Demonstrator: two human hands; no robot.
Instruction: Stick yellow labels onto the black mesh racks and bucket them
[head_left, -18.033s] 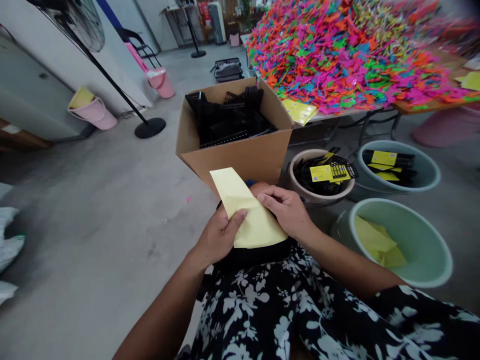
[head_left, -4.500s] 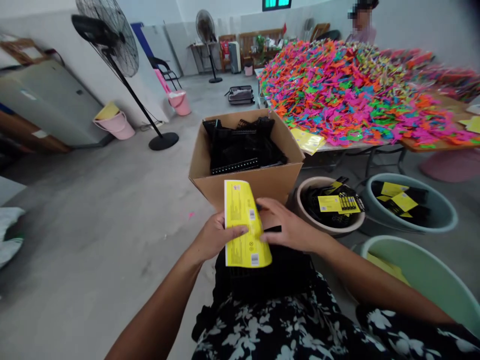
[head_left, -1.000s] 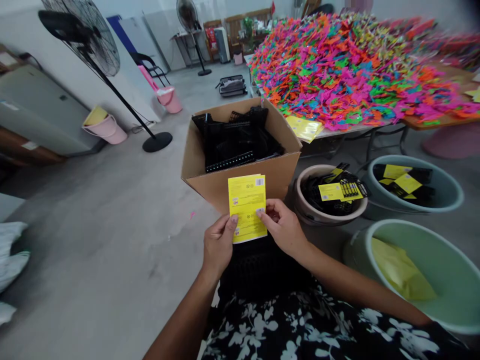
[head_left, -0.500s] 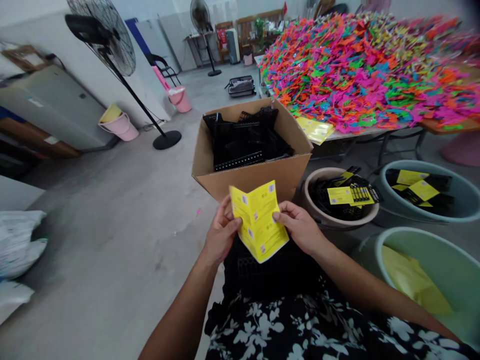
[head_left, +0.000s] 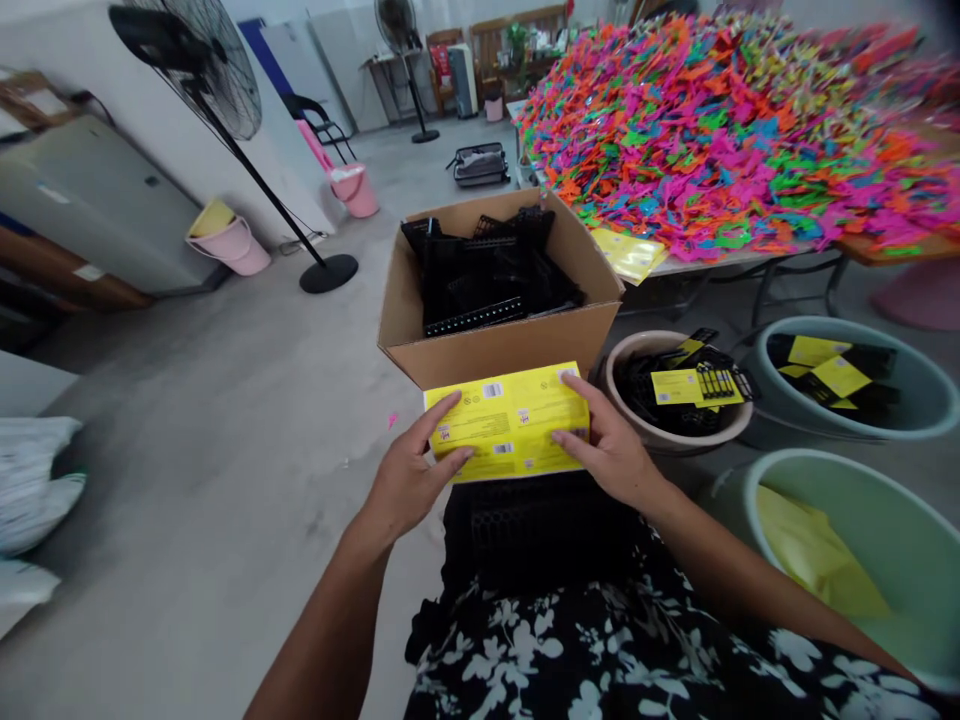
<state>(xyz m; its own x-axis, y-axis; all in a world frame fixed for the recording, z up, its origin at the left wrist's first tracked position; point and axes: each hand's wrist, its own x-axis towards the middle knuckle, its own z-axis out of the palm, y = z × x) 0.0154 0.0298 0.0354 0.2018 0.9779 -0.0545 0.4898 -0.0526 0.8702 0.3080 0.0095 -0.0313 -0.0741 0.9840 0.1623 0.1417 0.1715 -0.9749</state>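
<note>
Between my hands is a yellow printed card (head_left: 491, 425) with barcodes and small text, creased lengthwise and held wide across. My left hand (head_left: 411, 475) grips its left end, thumb and forefinger on the printed face. At the right end my right hand (head_left: 616, 450) pinches it the same way; the fingers behind the card are hidden. Below it, a black plastic mesh piece (head_left: 525, 520) rests on my lap. Just beyond the card stands an open cardboard box (head_left: 495, 350) filled with black plastic parts (head_left: 480, 275).
At right stand a beige tub (head_left: 626, 425) and a blue tub (head_left: 930, 400) holding black pieces and yellow cards, and a green tub (head_left: 787, 465) with yellow material inside. A table behind carries a heap of colourful plastic pieces (head_left: 697, 140). A standing fan (head_left: 255, 170) is at left.
The yellow card was upright and folded in a V; now it is turned sideways and opened flatter. My hands have moved farther apart, the left one leftward. The view has shifted slightly.
</note>
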